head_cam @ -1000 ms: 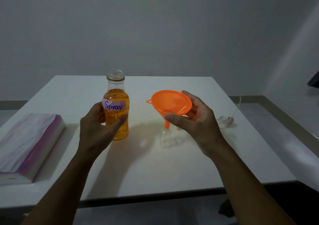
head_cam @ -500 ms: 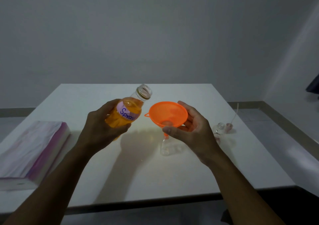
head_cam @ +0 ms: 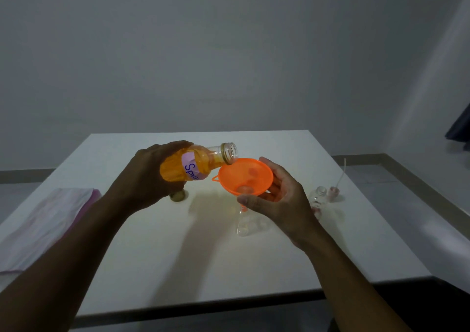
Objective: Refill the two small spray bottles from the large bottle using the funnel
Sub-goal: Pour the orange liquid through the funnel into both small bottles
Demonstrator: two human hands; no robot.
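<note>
My left hand (head_cam: 150, 176) grips the large bottle (head_cam: 201, 165) of orange liquid, labelled "Spray". The bottle is tipped almost level, its open mouth over the rim of the orange funnel (head_cam: 245, 176). My right hand (head_cam: 282, 199) holds the funnel by its rim and cone. The funnel's spout sits in the neck of a small clear spray bottle (head_cam: 244, 223) standing on the white table (head_cam: 178, 255). A second small clear bottle (head_cam: 318, 199) stands to the right, uncapped. No liquid stream is plainly visible.
A gold bottle cap (head_cam: 178, 196) lies on the table under my left hand. A spray head with its dip tube (head_cam: 334, 191) rests beside the second small bottle. A white and pink book (head_cam: 43, 227) lies at the table's left edge.
My left hand lifted the large bottle off the table and tipped it rightward until its mouth reached the funnel rim. The funnel and right hand stayed over the small bottle.
</note>
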